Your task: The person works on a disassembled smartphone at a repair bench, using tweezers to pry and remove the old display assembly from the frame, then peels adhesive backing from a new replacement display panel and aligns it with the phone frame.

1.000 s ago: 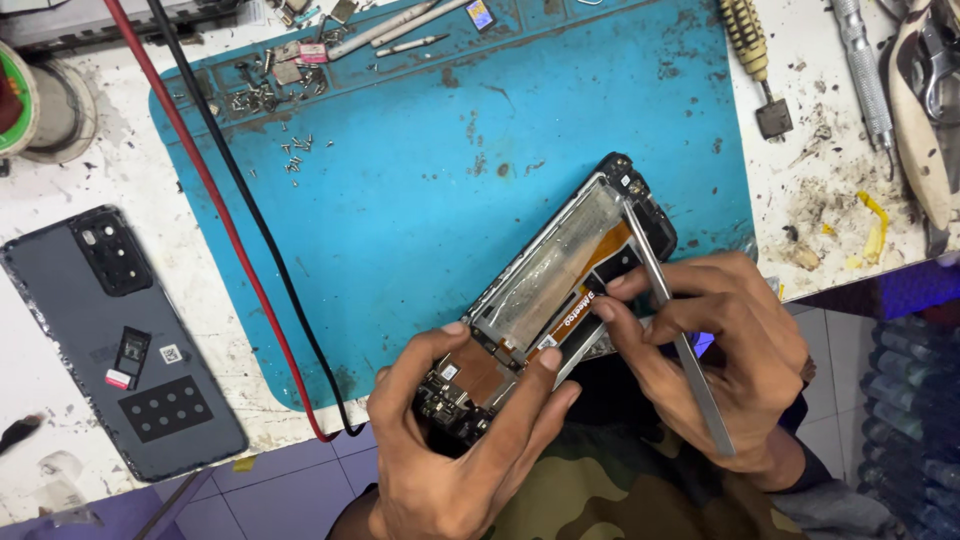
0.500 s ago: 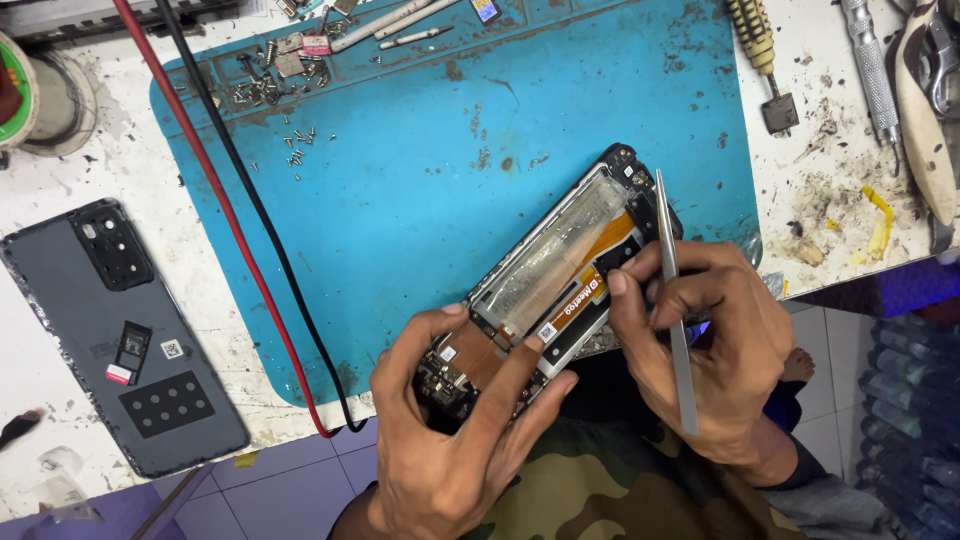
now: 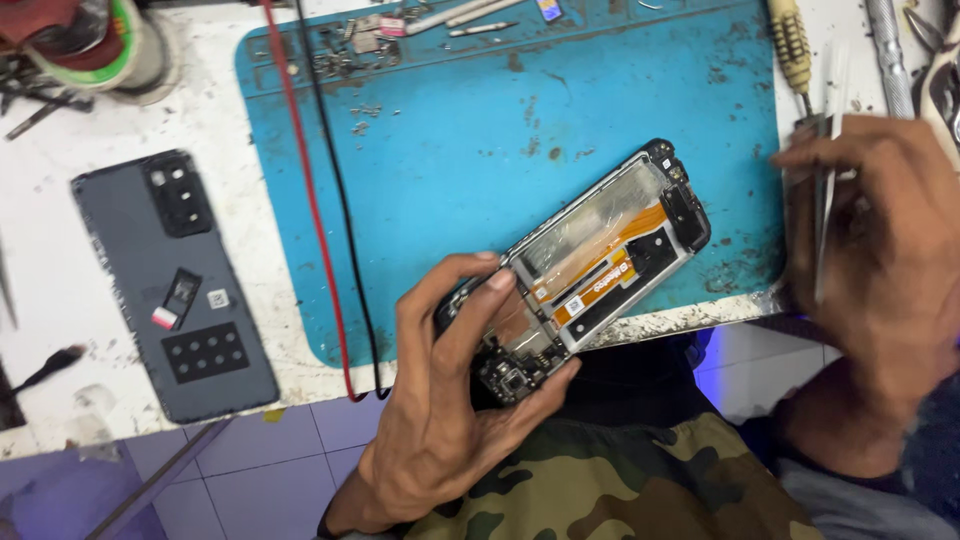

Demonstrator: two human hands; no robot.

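One opened black phone frame with an orange ribbon cable (image 3: 600, 262) sits in the left hand (image 3: 455, 400), its grip closed round the lower end, over the blue rubber mat (image 3: 520, 130); right hand (image 3: 880, 240) pinches one pair of thin metal tweezers (image 3: 822, 210); one grey back cover (image 3: 175, 285) lies on the white worktop (image 3: 60, 260); two cables, one red (image 3: 300, 190), one black (image 3: 335, 190), cross the mat.

A grey phone back cover (image 3: 175, 285) lies left of the blue mat (image 3: 450, 150).

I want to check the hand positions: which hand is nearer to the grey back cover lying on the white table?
Left. The left hand holds the opened phone just right of the grey back cover, not touching it. The right hand, with tweezers, is at the far right edge.
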